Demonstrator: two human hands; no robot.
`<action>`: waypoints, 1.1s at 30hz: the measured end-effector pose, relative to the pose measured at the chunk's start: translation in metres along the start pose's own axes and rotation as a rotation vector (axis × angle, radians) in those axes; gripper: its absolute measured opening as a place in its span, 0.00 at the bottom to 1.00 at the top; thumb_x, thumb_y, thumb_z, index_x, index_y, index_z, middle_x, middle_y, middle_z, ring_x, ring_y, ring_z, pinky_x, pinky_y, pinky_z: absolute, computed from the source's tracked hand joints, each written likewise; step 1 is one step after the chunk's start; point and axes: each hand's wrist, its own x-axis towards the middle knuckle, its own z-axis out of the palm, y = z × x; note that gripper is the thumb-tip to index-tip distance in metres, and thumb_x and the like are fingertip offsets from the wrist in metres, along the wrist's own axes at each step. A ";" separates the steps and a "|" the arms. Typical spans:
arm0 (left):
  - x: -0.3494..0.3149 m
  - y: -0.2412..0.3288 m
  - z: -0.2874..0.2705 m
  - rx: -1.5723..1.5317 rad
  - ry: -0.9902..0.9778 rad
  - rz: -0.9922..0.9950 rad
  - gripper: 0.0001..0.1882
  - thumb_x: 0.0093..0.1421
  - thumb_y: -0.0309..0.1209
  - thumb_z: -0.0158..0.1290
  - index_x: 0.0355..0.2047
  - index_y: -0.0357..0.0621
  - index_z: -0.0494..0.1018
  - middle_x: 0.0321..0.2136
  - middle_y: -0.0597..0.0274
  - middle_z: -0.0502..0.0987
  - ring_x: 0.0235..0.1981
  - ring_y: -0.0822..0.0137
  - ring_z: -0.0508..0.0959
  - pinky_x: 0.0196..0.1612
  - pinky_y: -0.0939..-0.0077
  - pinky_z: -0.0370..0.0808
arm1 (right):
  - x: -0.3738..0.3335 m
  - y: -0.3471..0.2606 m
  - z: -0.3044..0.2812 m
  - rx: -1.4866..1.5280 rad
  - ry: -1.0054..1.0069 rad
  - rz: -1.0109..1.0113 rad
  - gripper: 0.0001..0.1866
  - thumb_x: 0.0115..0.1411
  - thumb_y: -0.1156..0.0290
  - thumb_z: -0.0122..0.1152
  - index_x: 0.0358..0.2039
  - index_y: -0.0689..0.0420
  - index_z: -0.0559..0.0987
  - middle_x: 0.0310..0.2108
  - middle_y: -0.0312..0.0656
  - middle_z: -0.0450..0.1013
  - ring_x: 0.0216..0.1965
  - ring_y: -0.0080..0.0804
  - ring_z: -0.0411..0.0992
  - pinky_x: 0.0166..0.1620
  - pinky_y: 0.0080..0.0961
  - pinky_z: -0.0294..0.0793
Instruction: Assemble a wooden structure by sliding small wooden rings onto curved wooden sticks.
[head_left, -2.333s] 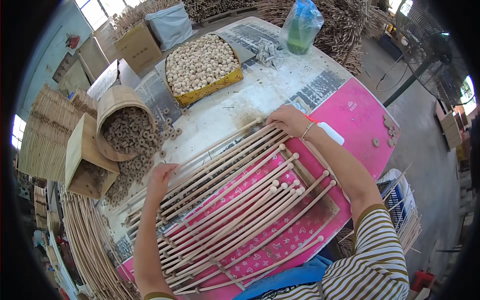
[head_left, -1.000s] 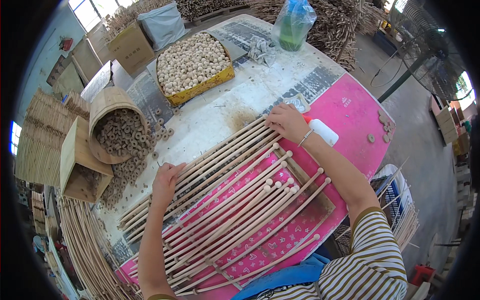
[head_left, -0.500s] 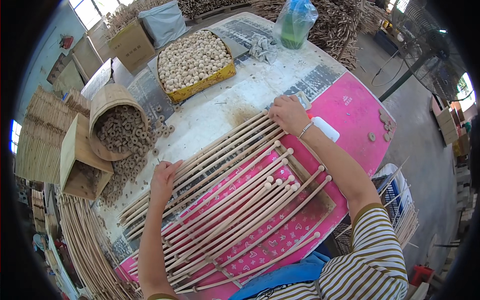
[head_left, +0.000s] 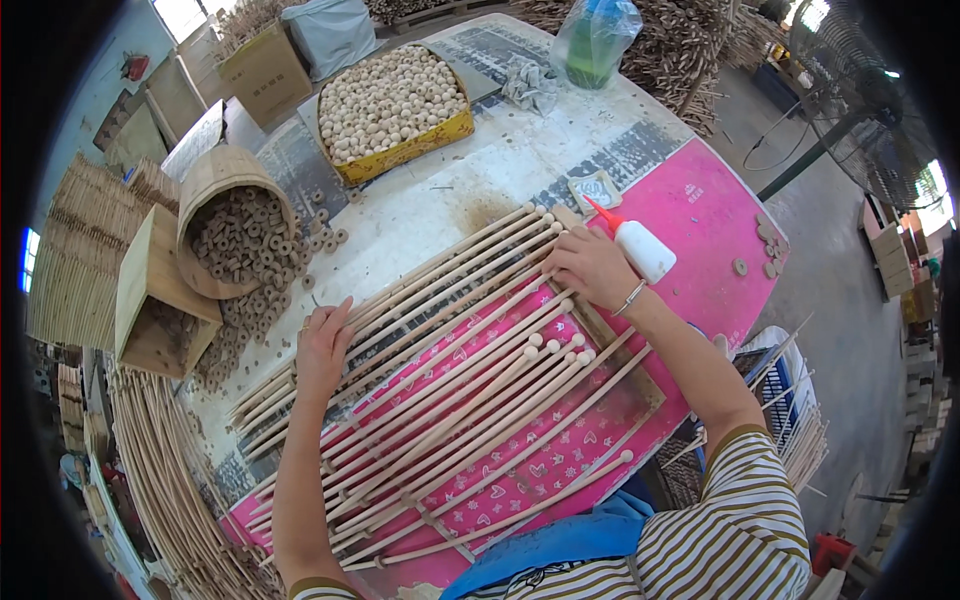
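A row of long pale wooden sticks (head_left: 440, 290), several with small round wooden balls on their right ends, lies slantwise on the table in front of me. My right hand (head_left: 590, 268) bends its fingers around stick ends at the right side of the row. Over the far sticks toward their left part, my left hand (head_left: 322, 345) has its fingers curled against them. Nearer to me, more ball-ended sticks (head_left: 480, 410) lie across a pink patterned sheet (head_left: 560, 455); some carry small wooden rings. Just beyond my right hand lies a white bottle (head_left: 645, 250) with a red nozzle.
Wooden balls fill a yellow box (head_left: 418, 145) at the far side. Brown wooden rings spill from a tipped wooden bucket (head_left: 240, 175) at left, beside a wooden box (head_left: 150, 300). A fan (head_left: 865, 85) stands at right, and a bagged green bottle (head_left: 592, 50) at the back.
My right hand has moved nearer to me along the stick ends, uncovering the far balls and the red-tipped bottle. My left hand has stayed nearly in place.
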 end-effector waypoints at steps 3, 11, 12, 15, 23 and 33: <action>-0.012 0.008 -0.004 0.081 0.058 0.019 0.26 0.64 0.32 0.56 0.63 0.49 0.71 0.51 0.57 0.74 0.52 0.51 0.73 0.55 0.57 0.68 | -0.007 0.014 -0.005 -0.147 0.070 0.067 0.07 0.51 0.71 0.66 0.32 0.47 0.79 0.35 0.33 0.70 0.45 0.35 0.70 0.49 0.36 0.66; -0.070 0.082 -0.007 0.130 -0.015 0.146 0.27 0.56 0.34 0.63 0.58 0.50 0.76 0.49 0.58 0.75 0.50 0.54 0.74 0.53 0.58 0.69 | -0.025 0.016 -0.016 0.063 0.198 0.258 0.08 0.55 0.69 0.70 0.35 0.52 0.82 0.31 0.38 0.73 0.35 0.38 0.73 0.42 0.34 0.70; -0.079 0.084 -0.007 0.127 -0.014 0.149 0.27 0.56 0.34 0.63 0.58 0.50 0.76 0.49 0.58 0.75 0.50 0.54 0.74 0.53 0.58 0.69 | -0.031 0.016 -0.019 0.060 0.199 0.259 0.08 0.55 0.69 0.70 0.35 0.52 0.82 0.31 0.38 0.73 0.35 0.38 0.73 0.42 0.34 0.70; -0.106 0.091 -0.009 0.089 0.004 0.112 0.22 0.54 0.28 0.63 0.52 0.51 0.80 0.41 0.60 0.75 0.43 0.56 0.74 0.45 0.61 0.70 | -0.047 -0.001 -0.034 0.332 -0.002 0.436 0.10 0.55 0.71 0.70 0.39 0.52 0.82 0.33 0.40 0.73 0.36 0.40 0.73 0.46 0.34 0.73; -0.111 0.086 -0.005 0.177 0.008 0.125 0.21 0.54 0.25 0.62 0.50 0.49 0.79 0.39 0.60 0.74 0.42 0.55 0.75 0.45 0.60 0.72 | -0.052 -0.002 -0.008 0.053 0.116 0.158 0.11 0.51 0.73 0.70 0.35 0.51 0.79 0.36 0.38 0.71 0.42 0.40 0.71 0.46 0.37 0.71; -0.129 0.106 0.001 0.056 0.125 -0.031 0.23 0.56 0.28 0.62 0.54 0.46 0.76 0.45 0.56 0.74 0.46 0.52 0.74 0.49 0.57 0.71 | -0.048 -0.012 -0.009 -0.148 0.212 0.224 0.07 0.52 0.73 0.69 0.30 0.51 0.78 0.34 0.37 0.71 0.41 0.37 0.72 0.45 0.36 0.70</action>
